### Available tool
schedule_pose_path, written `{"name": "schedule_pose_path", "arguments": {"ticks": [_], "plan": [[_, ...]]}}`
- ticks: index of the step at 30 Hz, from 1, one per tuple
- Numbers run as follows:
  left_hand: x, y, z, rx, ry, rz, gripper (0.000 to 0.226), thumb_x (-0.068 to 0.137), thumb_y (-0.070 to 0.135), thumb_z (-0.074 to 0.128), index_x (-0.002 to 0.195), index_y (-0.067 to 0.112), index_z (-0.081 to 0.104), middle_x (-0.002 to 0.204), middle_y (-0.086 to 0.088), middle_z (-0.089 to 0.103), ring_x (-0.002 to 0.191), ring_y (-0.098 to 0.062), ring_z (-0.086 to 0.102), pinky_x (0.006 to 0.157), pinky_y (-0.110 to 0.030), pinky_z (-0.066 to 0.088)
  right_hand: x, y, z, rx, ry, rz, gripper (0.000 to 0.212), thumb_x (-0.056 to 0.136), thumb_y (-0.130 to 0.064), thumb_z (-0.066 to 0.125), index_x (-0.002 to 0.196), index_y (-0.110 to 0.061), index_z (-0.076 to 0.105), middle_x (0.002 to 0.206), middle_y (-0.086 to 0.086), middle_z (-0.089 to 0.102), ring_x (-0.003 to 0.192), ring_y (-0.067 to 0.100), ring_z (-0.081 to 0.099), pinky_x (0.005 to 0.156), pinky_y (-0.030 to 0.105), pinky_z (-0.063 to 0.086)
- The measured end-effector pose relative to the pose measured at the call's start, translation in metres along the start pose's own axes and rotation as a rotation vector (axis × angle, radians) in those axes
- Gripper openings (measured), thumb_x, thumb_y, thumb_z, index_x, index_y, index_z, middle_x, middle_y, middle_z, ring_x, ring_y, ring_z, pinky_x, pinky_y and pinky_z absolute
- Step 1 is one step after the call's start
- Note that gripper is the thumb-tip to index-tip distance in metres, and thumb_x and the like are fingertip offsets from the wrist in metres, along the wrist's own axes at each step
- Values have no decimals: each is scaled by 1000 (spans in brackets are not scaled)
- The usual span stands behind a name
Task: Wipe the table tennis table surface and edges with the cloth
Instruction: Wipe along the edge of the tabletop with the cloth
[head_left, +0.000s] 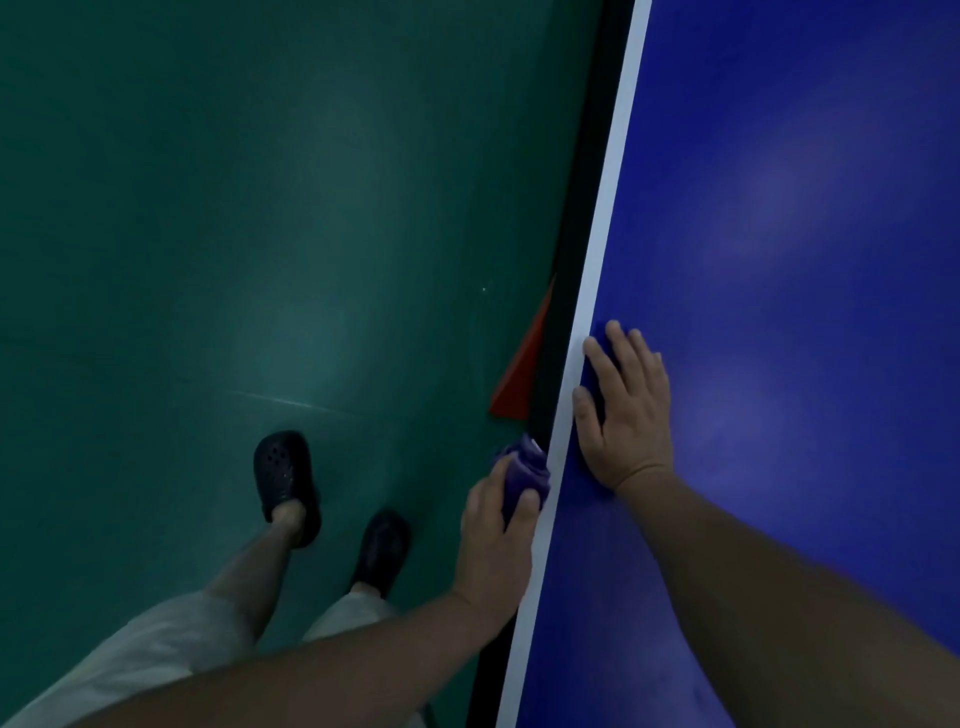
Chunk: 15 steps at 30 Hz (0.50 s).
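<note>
The blue table tennis table fills the right side, with a white line along its left edge and a dark side rim beside it. My left hand grips a bunched purple cloth and holds it against the table's side edge. My right hand lies flat on the blue surface just inside the white line, fingers straight and spread.
A green floor lies to the left of the table. A red triangular piece shows on the floor under the table's edge. My feet in dark clogs stand on the floor near the table.
</note>
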<state>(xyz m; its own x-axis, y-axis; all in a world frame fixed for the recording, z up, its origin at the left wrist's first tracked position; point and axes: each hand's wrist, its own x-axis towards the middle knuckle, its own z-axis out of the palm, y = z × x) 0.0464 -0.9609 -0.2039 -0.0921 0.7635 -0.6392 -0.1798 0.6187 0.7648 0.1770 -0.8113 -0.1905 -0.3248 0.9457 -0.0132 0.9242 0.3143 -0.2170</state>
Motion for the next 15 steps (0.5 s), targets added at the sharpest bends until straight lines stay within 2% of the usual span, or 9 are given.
{"name": "schedule_pose_path", "arguments": {"ticks": [2,4,6,8,11,15], "plan": [[14,9,0,-23,-11,-38,35,100,46,50,133,56,46,129,18,44,116,9,47,107,-27,41,-1,0,1,-6,5,2,54,100,-35,42,149,-14,46,161,7,32,151,30,22,122,55,17],[43,29,4,-3,2,-54,41,103,40,50,143,42,47,132,8,45,123,-8,48,111,-38,39,-2,1,1,-11,2,-3,54,99,-36,42,149,-14,46,161,7,32,151,30,23,122,54,17],[79,57,10,25,23,-13,44,101,41,49,145,36,48,134,-1,47,125,-18,49,111,-39,39,-1,3,2,-18,2,-14,54,99,-36,43,149,-15,46,161,8,32,151,30,23,122,53,16],[113,85,14,39,40,10,44,98,44,46,142,38,49,134,-4,50,123,-19,50,110,-39,39,0,3,2,-22,-2,-17,54,99,-36,43,149,-16,45,161,7,32,151,30,23,122,53,16],[147,107,17,40,36,37,37,101,38,46,138,39,51,134,-5,51,121,-19,51,110,-43,39,-1,2,3,-21,-7,-11,54,99,-37,42,150,-18,43,162,6,30,152,28,20,123,53,15],[135,97,14,48,-1,13,41,101,45,45,142,45,44,133,1,46,121,-16,49,107,-38,39,-1,2,3,-21,-18,-7,54,100,-38,41,151,-19,41,163,6,29,153,27,18,123,52,15]]}}
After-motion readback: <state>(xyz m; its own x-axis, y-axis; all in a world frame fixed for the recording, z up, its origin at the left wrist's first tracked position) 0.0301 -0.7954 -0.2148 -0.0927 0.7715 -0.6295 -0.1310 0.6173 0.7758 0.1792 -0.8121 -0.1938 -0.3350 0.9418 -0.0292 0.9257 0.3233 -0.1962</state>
